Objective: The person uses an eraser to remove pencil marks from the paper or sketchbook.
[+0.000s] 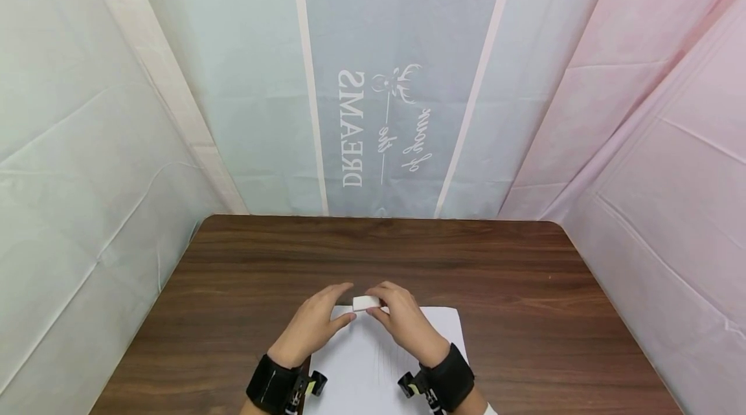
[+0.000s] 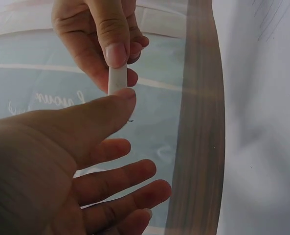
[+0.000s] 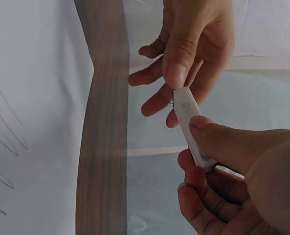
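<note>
A small white eraser [image 1: 364,303], with grey smudges on its face, is held above the far edge of a white sheet of paper [image 1: 338,376]. My right hand [image 1: 408,321] pinches it between thumb and curled fingers. Facing it from the other side, my left hand [image 1: 311,324] has its fingers extended and spread. In the right wrist view, the left thumb tip is right at the free end of the eraser [image 3: 186,110], and dark crumbs show beside that end. Thin grey pencil strokes [image 3: 8,142] mark the paper.
The paper lies on a dark brown wooden table [image 1: 513,311]. A pale blue printed curtain [image 1: 396,26] hangs behind the table's far edge, with light cloth [image 1: 658,208] on both sides. Black bands [image 1: 449,379] with small cameras are strapped to both wrists.
</note>
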Motion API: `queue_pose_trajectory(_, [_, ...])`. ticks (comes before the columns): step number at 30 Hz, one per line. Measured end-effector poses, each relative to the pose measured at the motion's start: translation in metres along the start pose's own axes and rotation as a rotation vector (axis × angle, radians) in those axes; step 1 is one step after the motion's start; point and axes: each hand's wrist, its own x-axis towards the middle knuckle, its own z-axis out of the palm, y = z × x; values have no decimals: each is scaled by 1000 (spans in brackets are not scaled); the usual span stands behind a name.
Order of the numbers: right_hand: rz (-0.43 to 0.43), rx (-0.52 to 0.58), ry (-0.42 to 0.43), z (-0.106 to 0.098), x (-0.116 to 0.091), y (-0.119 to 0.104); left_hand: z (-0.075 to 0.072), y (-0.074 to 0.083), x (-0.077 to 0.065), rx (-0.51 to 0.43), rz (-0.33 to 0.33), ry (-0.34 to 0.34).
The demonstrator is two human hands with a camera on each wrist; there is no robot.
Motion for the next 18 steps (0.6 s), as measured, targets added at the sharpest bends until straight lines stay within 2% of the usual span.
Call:
queue_pose_trajectory(9, [-14, 5, -1, -1, -1, 0, -2, 4, 2, -26, -4, -16])
queue_pose_trajectory(18, [-21, -2, 7, 0, 0, 0, -3, 5, 3, -24, 18, 8])
